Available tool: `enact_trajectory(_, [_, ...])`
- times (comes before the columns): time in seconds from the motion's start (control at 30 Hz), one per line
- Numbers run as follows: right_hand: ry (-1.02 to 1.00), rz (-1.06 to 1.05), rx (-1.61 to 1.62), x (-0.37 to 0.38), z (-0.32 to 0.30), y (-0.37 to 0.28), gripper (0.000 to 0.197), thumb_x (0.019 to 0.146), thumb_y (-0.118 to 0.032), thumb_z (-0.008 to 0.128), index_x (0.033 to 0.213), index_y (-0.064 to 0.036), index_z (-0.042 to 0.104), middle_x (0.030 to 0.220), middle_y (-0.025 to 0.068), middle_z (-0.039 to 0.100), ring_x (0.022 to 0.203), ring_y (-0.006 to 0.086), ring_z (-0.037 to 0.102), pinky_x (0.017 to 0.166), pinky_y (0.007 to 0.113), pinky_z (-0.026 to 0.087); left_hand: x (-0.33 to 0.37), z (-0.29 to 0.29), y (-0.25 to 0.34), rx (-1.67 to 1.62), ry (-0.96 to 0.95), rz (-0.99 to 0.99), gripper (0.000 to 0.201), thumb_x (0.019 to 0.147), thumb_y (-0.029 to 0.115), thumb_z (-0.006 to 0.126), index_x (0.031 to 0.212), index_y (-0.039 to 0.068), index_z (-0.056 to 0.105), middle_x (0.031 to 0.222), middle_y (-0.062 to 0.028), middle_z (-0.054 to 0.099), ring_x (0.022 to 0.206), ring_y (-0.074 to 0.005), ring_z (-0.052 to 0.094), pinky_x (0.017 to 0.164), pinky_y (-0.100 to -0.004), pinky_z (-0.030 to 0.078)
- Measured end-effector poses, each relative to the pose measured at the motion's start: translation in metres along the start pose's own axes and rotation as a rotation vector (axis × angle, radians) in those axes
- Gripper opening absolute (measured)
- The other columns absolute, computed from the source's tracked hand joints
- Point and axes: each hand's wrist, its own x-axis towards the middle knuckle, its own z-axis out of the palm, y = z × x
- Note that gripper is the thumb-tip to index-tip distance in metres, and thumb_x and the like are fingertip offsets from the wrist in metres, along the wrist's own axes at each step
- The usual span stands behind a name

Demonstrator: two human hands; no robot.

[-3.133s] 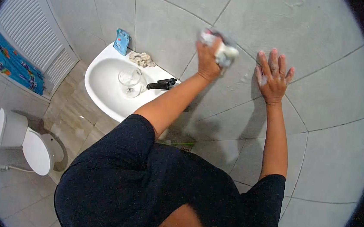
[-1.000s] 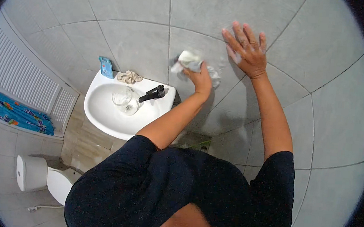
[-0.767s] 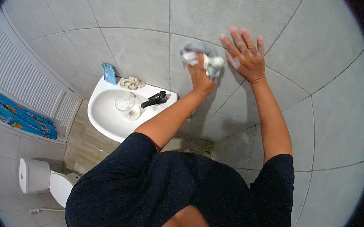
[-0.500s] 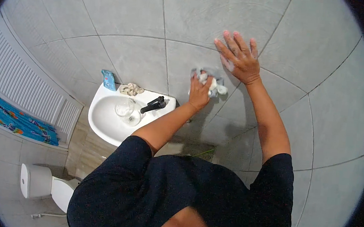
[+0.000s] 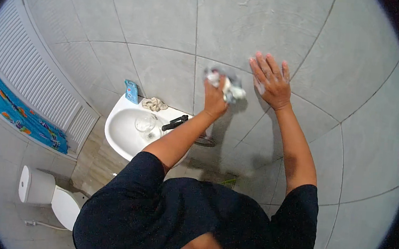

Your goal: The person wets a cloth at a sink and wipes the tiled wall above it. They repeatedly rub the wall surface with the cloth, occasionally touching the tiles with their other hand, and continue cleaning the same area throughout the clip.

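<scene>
Against the grey tiled wall (image 5: 157, 66), my left hand (image 5: 216, 100) is closed around a crumpled grey-and-white cloth (image 5: 234, 90). The cloth is bunched and slightly blurred, and part of it is hidden by my fingers. To the right and a little higher, my right hand (image 5: 275, 87) lies flat on the tiles with its fingers spread. White suds cling to its fingers, and it holds nothing.
Below left is a white sink (image 5: 113, 129) with a black faucet (image 5: 175, 122) and a clear glass vessel (image 5: 145, 123) in the basin. A blue packet (image 5: 131, 92) and a crumpled beige cloth (image 5: 154, 104) lie on its rim. A toilet (image 5: 38, 186) stands farther left, near a louvred door (image 5: 26, 45).
My left hand has moved the cloth a little up and left across the tiles. My right hand keeps its place on the wall; the whole view has shifted slightly.
</scene>
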Motion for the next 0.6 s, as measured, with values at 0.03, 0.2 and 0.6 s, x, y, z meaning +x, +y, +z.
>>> enact_trajectory(0.03, [-0.015, -0.002, -0.013, -0.002, -0.003, 0.001, 0.059, 0.073, -0.028, 0.06, 0.128, -0.0266, 0.04, 0.135, -0.0049, 0.034, 0.126, 0.0126, 0.029, 0.106, 0.043, 0.01, 0.017, -0.011, 0.003, -0.031, 0.078, -0.08, 0.075, 0.071, 0.024, 0.06, 0.129, -0.006, 0.023, 0.13, -0.0285, 0.027, 0.123, -0.0415, 0.023, 0.099, -0.0539, 0.016])
enact_trajectory(0.2, [-0.019, -0.001, 0.032, 0.0, -0.004, 0.001, 0.057, 0.073, -0.027, 0.061, 0.127, -0.0264, 0.041, 0.134, -0.0052, 0.036, 0.124, 0.0134, 0.031, 0.106, 0.043, 0.011, 0.126, -0.063, -0.049, -0.396, 0.645, -0.469, 0.063, 0.072, 0.008, 0.058, 0.126, -0.005, 0.028, 0.128, -0.0247, 0.031, 0.122, -0.0362, 0.025, 0.103, -0.0413, 0.017])
enact_trajectory(0.6, [0.039, -0.01, 0.022, 0.002, -0.005, 0.002, 0.055, 0.072, -0.023, 0.062, 0.124, -0.0257, 0.045, 0.133, -0.0042, 0.038, 0.125, 0.0145, 0.031, 0.106, 0.042, 0.012, 0.117, -0.087, -0.086, -0.203, 0.49, -0.28, 0.061, 0.074, 0.016, 0.058, 0.126, 0.0, 0.031, 0.124, -0.0207, 0.037, 0.115, -0.0349, 0.036, 0.099, -0.041, 0.025])
